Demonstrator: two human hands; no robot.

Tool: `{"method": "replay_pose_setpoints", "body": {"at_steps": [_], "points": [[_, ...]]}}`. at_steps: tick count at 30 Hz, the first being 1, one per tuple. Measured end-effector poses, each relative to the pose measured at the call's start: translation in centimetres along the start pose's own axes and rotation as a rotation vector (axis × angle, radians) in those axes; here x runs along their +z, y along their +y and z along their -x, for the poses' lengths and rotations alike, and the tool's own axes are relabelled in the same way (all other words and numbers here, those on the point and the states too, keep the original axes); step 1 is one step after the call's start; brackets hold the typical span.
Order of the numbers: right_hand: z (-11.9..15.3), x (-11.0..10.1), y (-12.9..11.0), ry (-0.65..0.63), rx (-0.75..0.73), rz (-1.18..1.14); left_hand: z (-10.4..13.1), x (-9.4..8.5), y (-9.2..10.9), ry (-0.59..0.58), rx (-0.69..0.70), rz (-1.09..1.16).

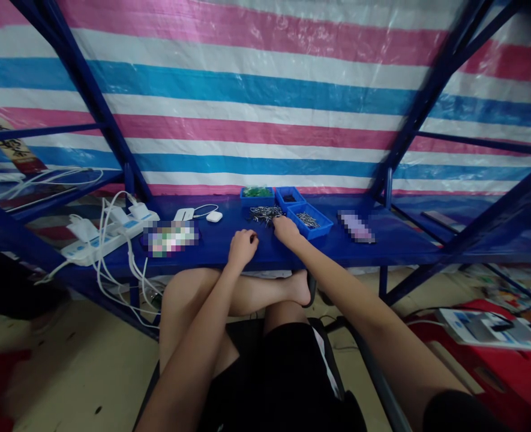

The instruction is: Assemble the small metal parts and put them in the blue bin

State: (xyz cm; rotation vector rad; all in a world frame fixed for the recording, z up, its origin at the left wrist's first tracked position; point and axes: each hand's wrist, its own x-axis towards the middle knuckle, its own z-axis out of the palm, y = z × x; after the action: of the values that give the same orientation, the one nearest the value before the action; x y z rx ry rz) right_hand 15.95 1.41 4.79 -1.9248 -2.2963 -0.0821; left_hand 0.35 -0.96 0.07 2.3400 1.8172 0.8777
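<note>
My left hand (243, 247) rests over the blue table with its fingers curled together. A dark spot shows at its fingertips, too small to name. My right hand (287, 231) reaches to the right edge of a loose pile of thin dark and silvery pieces (265, 214), fingers closed and pointing down. Whatever they pinch is hidden. Beside it stands a blue tray (323, 230) holding thin metallic pieces (308, 221). Behind are a smaller blue tray (287, 190) with dark small parts and another blue tray (242, 197) with green pieces (256, 192).
A phone (356, 227) lies to the right. On the left are a blurred-out flat item (170, 239), a white earbud case (214, 216) and a white power strip (83, 249) with trailing cables. Blue metal posts (402, 150) frame the blue table (215, 243).
</note>
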Motion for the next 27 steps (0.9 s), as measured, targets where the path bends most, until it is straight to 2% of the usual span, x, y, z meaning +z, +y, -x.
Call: {"method": "replay_pose_setpoints", "body": {"at_steps": [6,14,21,27], "points": [[0.2,-0.2,0.0,-0.024,0.008,0.008,0.0,0.0,0.0,-0.002,0.012,-0.002],[0.2,0.0,-0.1,0.104,-0.037,0.011,-0.1,0.0,-0.3,0.012,0.008,0.035],[1.4,1.8,-0.5,0.135,-0.208,-0.362,-0.1,0.1,-0.1,0.012,0.015,0.053],[2.6,3.4,-0.4,0.215,-0.209,-0.677,0.1,-0.2,0.3,-0.025,0.044,0.062]]}}
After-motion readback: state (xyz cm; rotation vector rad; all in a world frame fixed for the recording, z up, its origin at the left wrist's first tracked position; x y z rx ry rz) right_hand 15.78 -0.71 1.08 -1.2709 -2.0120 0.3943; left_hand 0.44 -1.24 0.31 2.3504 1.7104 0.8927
